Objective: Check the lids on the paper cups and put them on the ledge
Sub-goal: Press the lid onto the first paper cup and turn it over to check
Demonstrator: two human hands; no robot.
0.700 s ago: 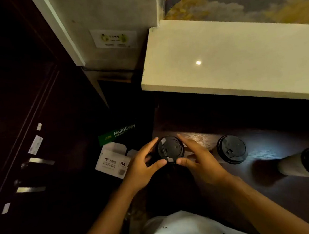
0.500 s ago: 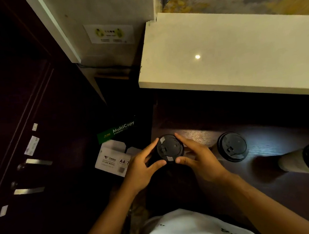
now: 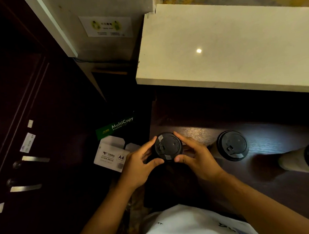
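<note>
From the head view, the near cup (image 3: 168, 147) stands upright at the left end of the dark wood surface (image 3: 276, 139), its long axis running straight up toward the camera, so that only its round black lid (image 3: 168, 146) shows. The lid's small sip flap sits on the left side of the disc.

The left hand (image 3: 138, 165) curves round the left of that lid, forefinger against the far rim and thumb against the near rim. The right hand (image 3: 195, 156) mirrors it on the right side, forefinger at the far rim, thumb tip at the near edge almost meeting the left thumb. Both hands are half curled and closed on the lid's rim, with the other fingers tucked below along the cup's side.

Just to the right stands a second cup (image 3: 232, 148), also upright, its black lid facing up and its flap toward the near side. Further right a third cup (image 3: 305, 160) shows its pale wall and dark lid, leaning outward in the wide-angle picture.

Above and behind the surface runs the pale stone ledge (image 3: 228, 53). On the floor to the left lies a white A4 paper box (image 3: 112, 156) beside a green MultiCopy pack (image 3: 115, 127).
</note>
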